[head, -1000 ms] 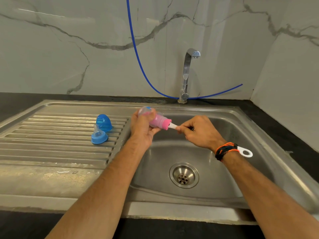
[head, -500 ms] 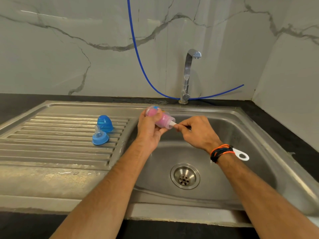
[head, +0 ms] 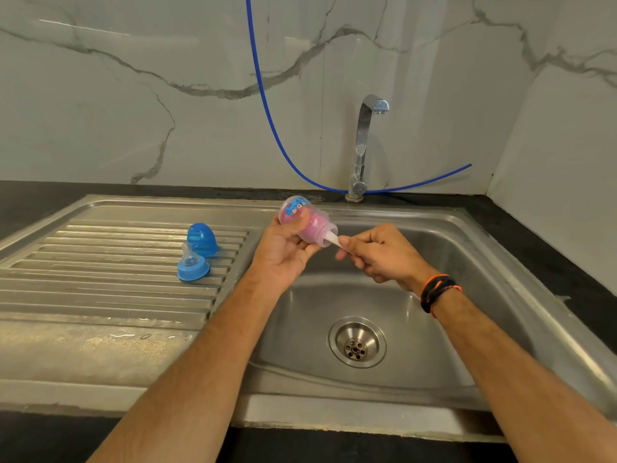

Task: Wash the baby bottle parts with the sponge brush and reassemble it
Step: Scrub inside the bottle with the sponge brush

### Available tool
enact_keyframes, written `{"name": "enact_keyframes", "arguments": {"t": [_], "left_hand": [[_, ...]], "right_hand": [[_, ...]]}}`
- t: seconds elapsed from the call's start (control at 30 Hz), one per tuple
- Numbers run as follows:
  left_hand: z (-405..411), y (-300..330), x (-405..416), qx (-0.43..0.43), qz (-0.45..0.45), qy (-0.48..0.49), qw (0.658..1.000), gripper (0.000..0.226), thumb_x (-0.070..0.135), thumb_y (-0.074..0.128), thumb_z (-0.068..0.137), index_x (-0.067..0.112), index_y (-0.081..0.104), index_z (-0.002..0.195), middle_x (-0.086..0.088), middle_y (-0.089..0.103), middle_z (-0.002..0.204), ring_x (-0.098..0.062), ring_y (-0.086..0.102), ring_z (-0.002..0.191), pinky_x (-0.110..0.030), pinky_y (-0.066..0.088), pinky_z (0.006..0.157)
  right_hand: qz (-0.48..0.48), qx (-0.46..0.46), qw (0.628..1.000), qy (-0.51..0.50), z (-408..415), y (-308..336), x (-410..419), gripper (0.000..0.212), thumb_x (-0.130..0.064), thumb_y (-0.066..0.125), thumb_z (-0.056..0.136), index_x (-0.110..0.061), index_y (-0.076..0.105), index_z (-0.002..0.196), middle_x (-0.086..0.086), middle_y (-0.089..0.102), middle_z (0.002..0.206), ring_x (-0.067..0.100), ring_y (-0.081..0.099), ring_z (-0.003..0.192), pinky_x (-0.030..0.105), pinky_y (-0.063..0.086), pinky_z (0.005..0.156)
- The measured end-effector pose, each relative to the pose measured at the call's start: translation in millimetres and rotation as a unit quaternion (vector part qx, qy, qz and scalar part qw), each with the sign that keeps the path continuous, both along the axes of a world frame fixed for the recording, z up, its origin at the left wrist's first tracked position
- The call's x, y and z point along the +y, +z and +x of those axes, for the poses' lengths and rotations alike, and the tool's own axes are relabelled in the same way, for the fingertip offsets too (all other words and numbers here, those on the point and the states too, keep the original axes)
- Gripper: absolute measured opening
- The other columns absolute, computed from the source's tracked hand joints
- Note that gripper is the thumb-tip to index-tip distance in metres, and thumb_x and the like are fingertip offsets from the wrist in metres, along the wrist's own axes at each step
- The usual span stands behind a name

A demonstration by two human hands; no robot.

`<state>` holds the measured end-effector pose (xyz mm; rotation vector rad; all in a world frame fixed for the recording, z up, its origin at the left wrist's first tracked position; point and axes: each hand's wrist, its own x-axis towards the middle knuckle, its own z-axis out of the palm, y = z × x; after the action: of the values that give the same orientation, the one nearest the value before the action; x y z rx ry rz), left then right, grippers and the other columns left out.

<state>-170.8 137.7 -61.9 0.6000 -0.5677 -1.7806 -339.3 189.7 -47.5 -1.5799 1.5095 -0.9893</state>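
Change: pushed deeper since a second ago, sponge brush (head: 329,240) sunk into bottle (head: 302,222), only white stem showing.
Right hand (head: 380,253): fingers pinched on brush handle, over sink (head: 500,269).
Left hand (head: 283,248): fingers wrapped round bottle, held tilted above basin edge.
Drainboard: blue nipple ring (head: 193,267) and blue cap (head: 202,239), touching, well apart from hands.
Risk: likely slip of wet bottle into basin under hard scrubbing.

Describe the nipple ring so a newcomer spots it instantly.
Start at the ribbed draining board left of the sink basin. Two blue pieces sit there, touching. The nipple ring is the nearer, flatter one with a clear teat on top; the dome cap behind has none.
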Motion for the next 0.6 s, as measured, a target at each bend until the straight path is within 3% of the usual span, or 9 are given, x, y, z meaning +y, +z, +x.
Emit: {"name": "enact_keyframes", "arguments": {"t": [0.03, 0.1, 0.17, 0.23, 0.3, 0.37, 0.5, 0.6], "left_hand": [[2, 0, -1, 0.008, -0.003, -0.009, 1.000, 0.053, 0.000, 0.063, 0.088, 0.005, 0.045, 0.138, -0.024, 0.058, 0.126, -0.039, 0.059, 0.117, -0.051, 0.058, 0.076], [-2, 1, 1, -0.013, 0.036, -0.010, 0.999, 0.052, 0.005, 0.069, 0.085, 0.007, 0.048, 0.133, -0.023, 0.058, 0.125, -0.040, 0.062, 0.114, -0.055, 0.058, 0.079], [-8, -2, 3, -0.111, 0.063, 0.013, 0.992, 0.055, 0.019, 0.080, 0.078, 0.012, 0.052, 0.125, -0.021, 0.062, 0.118, -0.036, 0.068, 0.101, -0.054, 0.059, 0.076], [-13, -10, 1, -0.174, 0.051, 0.048, 0.982, 0.063, 0.022, 0.085, 0.072, 0.015, 0.051, 0.125, -0.019, 0.063, 0.118, -0.033, 0.071, 0.095, -0.047, 0.061, 0.066], [-15, -11, -2, -0.158, 0.044, 0.070, 0.984, 0.064, 0.012, 0.083, 0.074, 0.014, 0.049, 0.128, -0.019, 0.060, 0.120, -0.034, 0.070, 0.097, -0.046, 0.061, 0.061], [-7, -6, -7, -0.104, 0.052, 0.080, 0.990, 0.065, 0.004, 0.078, 0.076, 0.012, 0.047, 0.133, -0.020, 0.058, 0.121, -0.037, 0.067, 0.101, -0.051, 0.060, 0.060], [3, -8, -18, -0.083, 0.040, 0.105, 0.990, 0.063, 0.002, 0.074, 0.080, 0.014, 0.046, 0.135, -0.019, 0.058, 0.125, -0.036, 0.065, 0.106, -0.058, 0.059, 0.067], [-15, -13, -7, -0.103, 0.020, 0.072, 0.992, 0.058, 0.003, 0.070, 0.084, 0.012, 0.046, 0.136, -0.023, 0.057, 0.127, -0.039, 0.064, 0.109, -0.051, 0.060, 0.063]], "right_hand": [[-0.005, 0.008, 1.000, -0.002, 0, 0, 0, 0.031, -0.036, 0.062, 0.095, -0.011, 0.078, 0.084, 0.000, 0.053, 0.052, 0.008, 0.037, 0.038, 0.019, 0.031, 0.038], [-0.068, 0.116, 0.990, -0.030, -1, -2, 0, 0.028, -0.036, 0.064, 0.094, -0.017, 0.079, 0.080, 0.000, 0.059, 0.051, 0.005, 0.044, 0.040, 0.019, 0.040, 0.044], [-0.118, 0.221, 0.967, -0.033, -2, -8, -2, 0.029, -0.035, 0.064, 0.094, -0.017, 0.079, 0.077, 0.007, 0.064, 0.055, 0.013, 0.048, 0.047, 0.029, 0.050, 0.054], [-0.134, 0.270, 0.954, -0.010, -1, -14, -3, 0.033, -0.032, 0.062, 0.095, -0.013, 0.077, 0.073, 0.012, 0.063, 0.056, 0.022, 0.045, 0.049, 0.038, 0.051, 0.058], [-0.136, 0.272, 0.953, -0.004, -1, -12, -2, 0.034, -0.030, 0.062, 0.095, -0.014, 0.076, 0.068, 0.011, 0.060, 0.054, 0.017, 0.039, 0.047, 0.035, 0.047, 0.054], [-0.135, 0.244, 0.960, -0.005, -5, -7, -1, 0.029, -0.030, 0.064, 0.095, -0.020, 0.079, 0.072, 0.007, 0.058, 0.050, 0.010, 0.036, 0.044, 0.023, 0.039, 0.047], [-0.132, 0.237, 0.962, -0.014, -10, -3, -1, 0.020, -0.029, 0.065, 0.093, -0.021, 0.080, 0.083, -0.005, 0.057, 0.046, 0.008, 0.039, 0.041, 0.018, 0.037, 0.044], [-0.145, 0.245, 0.958, -0.014, 1, -11, -3, 0.031, -0.028, 0.063, 0.094, -0.009, 0.078, 0.075, 0.009, 0.058, 0.050, 0.015, 0.038, 0.043, 0.024, 0.043, 0.046]]}}
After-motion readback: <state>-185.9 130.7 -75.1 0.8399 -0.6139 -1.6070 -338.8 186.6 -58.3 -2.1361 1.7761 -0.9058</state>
